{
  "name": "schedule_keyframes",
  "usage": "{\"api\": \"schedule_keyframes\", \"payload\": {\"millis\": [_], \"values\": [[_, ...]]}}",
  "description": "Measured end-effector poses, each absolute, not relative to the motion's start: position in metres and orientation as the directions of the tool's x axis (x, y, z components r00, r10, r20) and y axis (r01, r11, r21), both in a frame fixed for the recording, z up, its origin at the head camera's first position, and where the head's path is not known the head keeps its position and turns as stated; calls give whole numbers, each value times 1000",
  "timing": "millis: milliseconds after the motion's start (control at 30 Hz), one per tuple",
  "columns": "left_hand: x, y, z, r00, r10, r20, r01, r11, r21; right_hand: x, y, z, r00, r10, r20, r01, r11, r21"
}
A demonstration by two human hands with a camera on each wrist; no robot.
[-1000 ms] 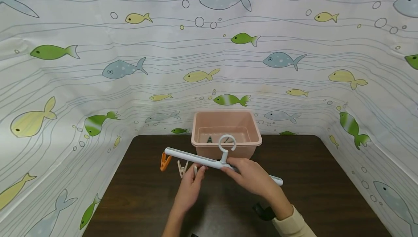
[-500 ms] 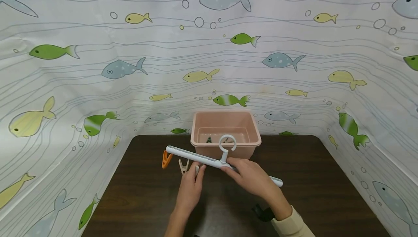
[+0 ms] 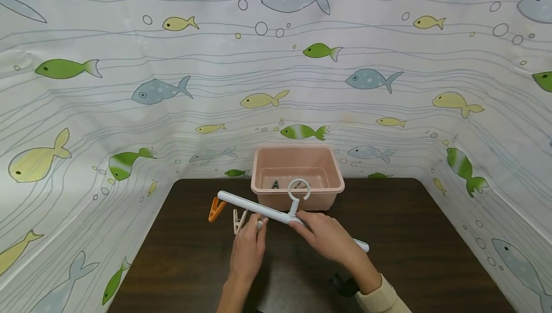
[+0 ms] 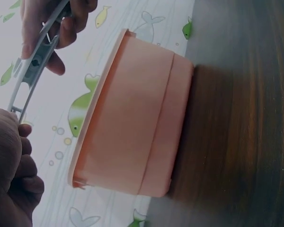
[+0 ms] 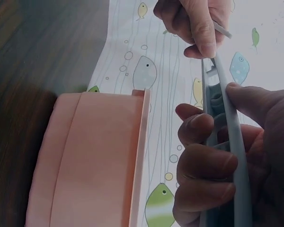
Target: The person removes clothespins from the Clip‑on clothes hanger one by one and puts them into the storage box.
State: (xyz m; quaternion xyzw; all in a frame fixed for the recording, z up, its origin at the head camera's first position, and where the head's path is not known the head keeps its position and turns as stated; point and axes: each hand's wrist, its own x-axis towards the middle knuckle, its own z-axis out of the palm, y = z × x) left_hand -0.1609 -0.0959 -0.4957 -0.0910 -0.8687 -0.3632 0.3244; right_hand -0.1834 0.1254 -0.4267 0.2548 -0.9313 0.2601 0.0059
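Note:
A white plastic hanger (image 3: 250, 205) with a round hook slants down to the right above the table. My right hand (image 3: 329, 236) grips its bar just beside the hook; curled fingers (image 5: 203, 161) and thumb show in the right wrist view. An orange clothespin (image 3: 216, 209) hangs from the bar's left end, and a white clothespin (image 3: 238, 222) hangs nearer the middle. My left hand (image 3: 247, 250) is at the bar, between the white clothespin and the hook. It pinches a pale clothespin (image 3: 259, 225), mostly hidden by the fingers.
Behind the hanger, a pink plastic bin (image 3: 297, 198) stands at the back of the dark wooden table (image 3: 409, 246). A dark green clothespin (image 3: 275, 185) and another small item lie in it. A fish-patterned sheet (image 3: 207, 63) encloses the back and sides.
The hanger has shifted slightly left, its right end dropping, and its slotted top has rolled from view. The orange clothespin has swung a little. Both hands keep their hold.

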Motion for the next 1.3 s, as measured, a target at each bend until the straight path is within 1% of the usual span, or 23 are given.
{"api": "schedule_keyframes", "payload": {"millis": [567,700,900,1033,1200,1300], "values": [[-160,-94,-497,-801,-87,592,347,738,579,-183,128,-427,-883,-452,124,-445,725,-526],[-159,-94,-498,-809,-106,578,332,729,599,-182,129,-427,-888,-443,124,-436,726,-531],[-158,-93,-498,-820,-135,556,321,697,641,-183,134,-428,-906,-393,155,-414,752,-513],[-157,-94,-500,-824,-115,555,325,706,629,-184,137,-427,-911,-380,160,-405,755,-515],[-160,-96,-504,-828,-54,558,348,731,587,-185,139,-428,-918,-368,146,-387,759,-524],[-165,-98,-504,-857,-23,514,335,734,590,-184,141,-428,-923,-355,145,-375,754,-539]]}}
